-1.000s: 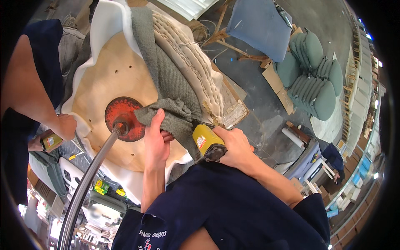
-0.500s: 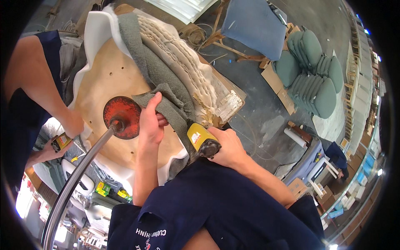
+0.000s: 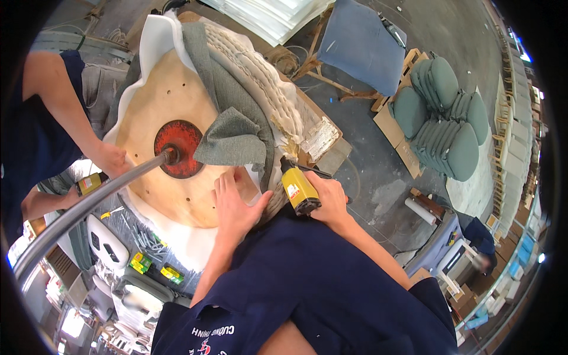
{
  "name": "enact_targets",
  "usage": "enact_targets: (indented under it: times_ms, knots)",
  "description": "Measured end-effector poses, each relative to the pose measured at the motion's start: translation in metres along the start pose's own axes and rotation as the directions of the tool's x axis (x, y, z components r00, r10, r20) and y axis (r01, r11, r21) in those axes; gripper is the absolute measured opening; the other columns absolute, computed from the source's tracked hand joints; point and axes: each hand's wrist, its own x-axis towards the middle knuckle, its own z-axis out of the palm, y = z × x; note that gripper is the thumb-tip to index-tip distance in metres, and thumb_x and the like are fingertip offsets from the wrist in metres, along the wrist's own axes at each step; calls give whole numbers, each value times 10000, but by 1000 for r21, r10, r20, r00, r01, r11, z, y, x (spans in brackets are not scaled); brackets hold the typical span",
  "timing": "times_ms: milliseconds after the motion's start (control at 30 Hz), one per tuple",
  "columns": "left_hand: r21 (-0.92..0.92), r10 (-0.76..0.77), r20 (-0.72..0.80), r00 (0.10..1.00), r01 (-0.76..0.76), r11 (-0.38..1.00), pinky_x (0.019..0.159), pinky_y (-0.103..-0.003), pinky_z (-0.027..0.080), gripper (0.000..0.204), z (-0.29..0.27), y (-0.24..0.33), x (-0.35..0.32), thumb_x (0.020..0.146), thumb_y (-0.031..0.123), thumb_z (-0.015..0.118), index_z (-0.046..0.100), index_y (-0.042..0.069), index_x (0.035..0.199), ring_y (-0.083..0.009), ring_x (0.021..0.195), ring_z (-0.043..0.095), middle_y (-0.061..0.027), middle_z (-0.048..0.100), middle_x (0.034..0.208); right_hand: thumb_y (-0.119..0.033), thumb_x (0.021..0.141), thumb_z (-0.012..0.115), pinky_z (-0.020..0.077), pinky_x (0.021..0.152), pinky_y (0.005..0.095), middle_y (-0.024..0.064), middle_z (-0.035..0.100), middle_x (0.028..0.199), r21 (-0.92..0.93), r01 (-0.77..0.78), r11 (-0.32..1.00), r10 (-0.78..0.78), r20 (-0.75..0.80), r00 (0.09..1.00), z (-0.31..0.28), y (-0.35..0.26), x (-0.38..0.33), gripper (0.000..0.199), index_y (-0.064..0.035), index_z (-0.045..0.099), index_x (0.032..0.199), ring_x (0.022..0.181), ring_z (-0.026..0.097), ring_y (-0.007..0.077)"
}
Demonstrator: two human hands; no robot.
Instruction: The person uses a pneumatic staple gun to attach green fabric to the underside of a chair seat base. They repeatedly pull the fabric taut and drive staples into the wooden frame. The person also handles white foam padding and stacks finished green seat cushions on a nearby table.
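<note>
Round plywood seat base [image 3: 171,124], pale and smooth, drilled with small holes, ringed by soft white foam [image 3: 155,44]. Coarse grey-green woven fabric [image 3: 234,139] folded over the rim from two o'clock, one flap lying loose toward the centre. Red disc [image 3: 180,148] at the middle, worn dark, meeting a bent grey metal tube [image 3: 89,204] running off toward eight o'clock. Left hand [image 3: 234,204] spread flat, fingers open, pressing the wood and fabric edge at five o'clock of the base. Right hand [image 3: 328,198] clenched around a yellow staple gun [image 3: 299,189], boxy with a black nose, set against the rim just right of the left thumb. Co-worker's hand [image 3: 109,158] at nine o'clock on the foam edge, beside a second yellow tool [image 3: 92,183]. Beyond, at one o'clock, rough grey concrete floor [image 3: 378,171], a blue padded panel [image 3: 361,44] on a wooden frame, and stacked rounded green cushions [image 3: 444,112] at two to three o'clock.
</note>
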Motion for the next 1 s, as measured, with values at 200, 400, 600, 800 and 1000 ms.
enact_targets:
  times_ms: [200,400,600,800,1000]
  knots:
    - [37,-286,75,955,284,958,934,-464,467,498,33,1,8,832,323,874,676,8,1162,-353,961,661,-142,725,935,-232,700,893,549,719,507,193,748,872,-6,23,1000,-23,8,1000,-8,-2,8,538,-88,686,1176,831,719,437]
    - [93,224,-140,964,-212,973,919,-475,523,169,22,-31,40,859,63,779,776,23,1023,-406,974,698,-160,761,1003,-219,728,859,562,765,523,210,746,869,23,-161,987,157,132,979,-19,-34,13,483,-72,706,1162,843,712,455]
    - [-324,97,-50,994,-108,940,1047,-440,512,289,32,-39,71,854,-41,712,795,13,1125,-365,1111,728,-175,785,1142,-195,730,829,570,794,536,234,745,873,79,-270,960,251,189,949,-11,-77,27,426,-48,717,1113,867,705,482]
    - [-326,216,-45,975,-219,920,1010,-448,538,280,21,-39,86,814,11,772,793,-3,1093,-366,1096,736,-180,794,1094,-182,726,844,559,798,507,212,742,871,79,-398,914,370,245,896,-3,-86,31,414,-48,703,1091,897,690,484]
    - [-152,155,-77,985,-165,974,878,-439,456,259,37,-51,76,744,100,831,780,79,996,-372,895,674,-129,759,955,-160,744,785,562,791,530,233,733,859,51,-293,955,284,137,949,15,-79,23,307,-18,707,1005,873,694,487]
